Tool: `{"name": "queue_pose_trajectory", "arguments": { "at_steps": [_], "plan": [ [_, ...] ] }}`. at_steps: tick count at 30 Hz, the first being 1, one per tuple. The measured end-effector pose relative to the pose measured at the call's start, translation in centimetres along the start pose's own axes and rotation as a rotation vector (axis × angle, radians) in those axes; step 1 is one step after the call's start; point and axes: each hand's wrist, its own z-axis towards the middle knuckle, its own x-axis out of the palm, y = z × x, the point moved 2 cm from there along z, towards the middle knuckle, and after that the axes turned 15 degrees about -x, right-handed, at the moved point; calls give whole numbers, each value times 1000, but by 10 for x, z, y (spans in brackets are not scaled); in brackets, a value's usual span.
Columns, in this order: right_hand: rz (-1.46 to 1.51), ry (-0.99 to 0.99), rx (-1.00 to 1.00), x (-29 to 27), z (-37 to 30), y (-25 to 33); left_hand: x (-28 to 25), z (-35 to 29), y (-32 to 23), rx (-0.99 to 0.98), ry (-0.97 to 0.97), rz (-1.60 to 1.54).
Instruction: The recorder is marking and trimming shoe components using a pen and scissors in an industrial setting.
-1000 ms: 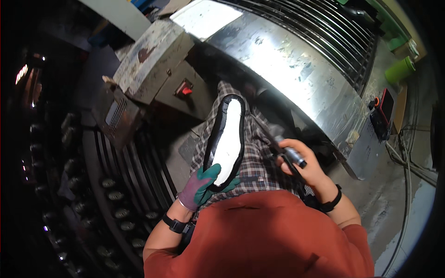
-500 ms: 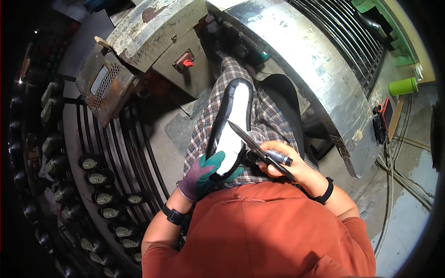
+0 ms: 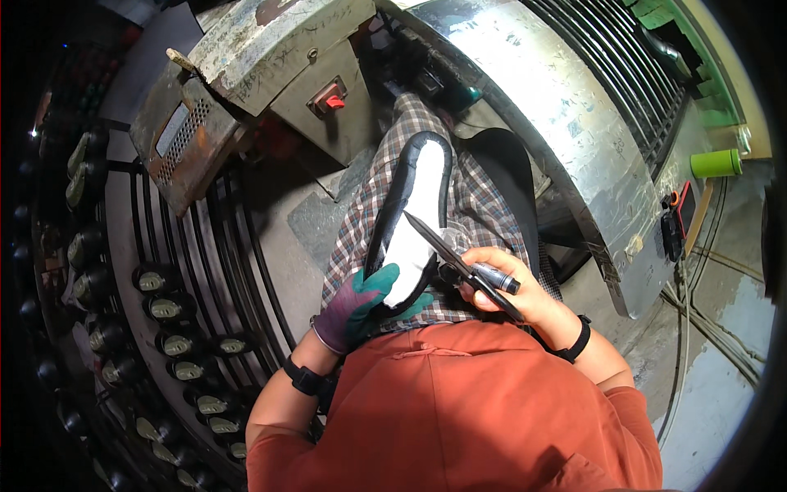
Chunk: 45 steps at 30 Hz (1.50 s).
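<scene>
A shoe upper [image 3: 408, 254] with a white underside and a dark, puckered rim lies sole side up over my lap. My left hand [image 3: 357, 307], in a green and purple glove, is closed around its near end, thumb on the white face. My bare right hand [image 3: 520, 287] grips a long dark pointed tool [image 3: 428, 234], whose tip is over the middle of the white underside; whether it touches cannot be made out. A silver-and-black cylinder [image 3: 498, 279] is in the same hand. Beside the upper's right edge is something clear and crumpled [image 3: 452, 241], partly hidden.
Rows of dark shoes [image 3: 176, 344] sit on a black bar rack [image 3: 246, 254] at the left. Ahead stands a worn metal machine with a red switch [image 3: 334, 102]. A curved metal table [image 3: 566, 156] arcs along the right, with a green cup [image 3: 716, 163] past its edge. Cables [image 3: 693, 312] cross the floor.
The view has shifted slightly. Both hands keep their hold, and the pointed tool stays over nearly the same spot of the shoe upper.
</scene>
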Motion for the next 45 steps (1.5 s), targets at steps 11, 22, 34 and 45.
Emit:
{"name": "queue_pose_trajectory", "arguments": {
  "at_steps": [11, 22, 34, 45],
  "plan": [
    [-1192, 104, -384, -11, 6, 35, 4, -5, -3, 1, 1, -10],
    [-1676, 308, -436, -7, 10, 45, 1, -5, -4, -24, -36, -37],
    [-1728, 425, -554, 2, -2, 50, 0, -4, -1, -20, -2, -24],
    [-761, 10, -473, -7, 23, -2, 6, -9, -5, 8, -58, 31]
  ]
}}
